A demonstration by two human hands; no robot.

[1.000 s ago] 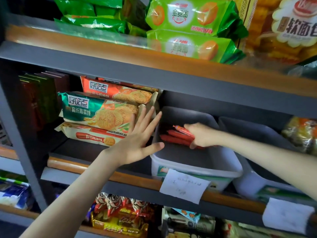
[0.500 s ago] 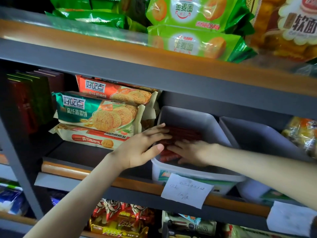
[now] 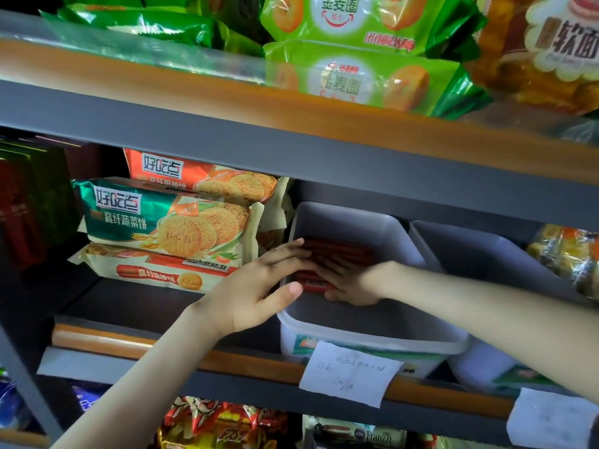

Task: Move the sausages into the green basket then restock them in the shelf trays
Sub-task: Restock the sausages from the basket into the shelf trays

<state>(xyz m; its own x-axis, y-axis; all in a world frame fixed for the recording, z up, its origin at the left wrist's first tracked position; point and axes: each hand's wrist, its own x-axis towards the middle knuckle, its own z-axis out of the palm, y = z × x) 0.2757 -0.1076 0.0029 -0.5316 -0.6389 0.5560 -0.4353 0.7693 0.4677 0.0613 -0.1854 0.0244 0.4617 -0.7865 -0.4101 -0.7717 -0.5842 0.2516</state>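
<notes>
Two hands are reached into one grey tray (image 3: 372,332) on the middle shelf, where the red sausages (image 3: 340,249) are laid against its back half. The tray's left wall is set just beside the stacked biscuit packs (image 3: 168,218), and its right wall just beside a second grey tray (image 3: 479,254). Overhead, room is limited by the grey edge of the upper shelf (image 3: 291,147), which hangs low over the tray's back wall. A bare stretch of tray floor is left between the hands and the front wall, below which a handwritten paper label (image 3: 350,372) is fixed to the shelf front.

The sausages are laid flat and side by side, their long axes running roughly left to right across the tray's width, nearly parallel with the shelf front. Which end is which cannot be told.

The left hand (image 3: 259,293) is brought over the tray's left rim with its fingers straight and laid on the sausages' left ends, the thumb extended near the rim; nothing is gripped. The right hand (image 3: 353,280) is pressed flat on the sausages from the right, fingers spread and pointing left; nothing is seen to be curled round.
</notes>
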